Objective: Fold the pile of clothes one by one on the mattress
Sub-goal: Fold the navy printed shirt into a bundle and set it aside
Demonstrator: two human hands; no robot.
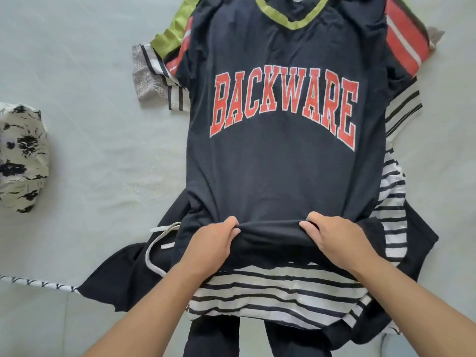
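A dark navy T-shirt (pixel 280 176) with red "BACKWARE" lettering and a lime-green V-neck lies face up on top of the pile of clothes on the mattress. My left hand (pixel 213 243) and my right hand (pixel 337 240) both grip its bottom hem, thumbs tucked under the bunched fabric. Under it lie a black-and-white striped garment (pixel 280 292), a dark garment with a white drawstring (pixel 159 248), and a red-striped piece (pixel 404 42) at the top right.
A folded white garment with black floral print (pixel 20 158) sits at the left edge of the pale mattress (pixel 98 104). A lime-green piece (pixel 177 27) and a grey-and-striped piece (pixel 152 73) stick out at the pile's upper left.
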